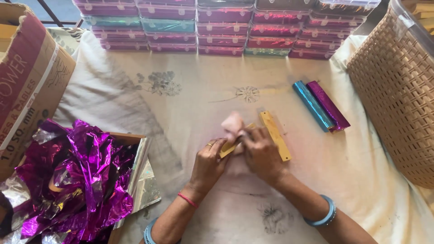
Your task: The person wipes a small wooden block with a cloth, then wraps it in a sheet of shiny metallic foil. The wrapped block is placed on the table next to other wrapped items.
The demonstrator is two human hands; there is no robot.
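Two hands meet at the middle of the cloth-covered table (190, 104). Left hand (209, 163) pinches the near end of a yellow wooden strip (228, 147); right hand (262, 156) grips a pink cloth (232, 124) against it, hiding most of the strip. The cloth is blurred. A second strip (275, 135) lies just beside the right hand. Blue and purple foil-wrapped bars (321, 106) rest further right. Crumpled purple foil (77, 176) fills a box at left, partly cut off.

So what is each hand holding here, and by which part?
Left hand grips a yellow wooden strip at its lower end; right hand presses a pink cloth against it.
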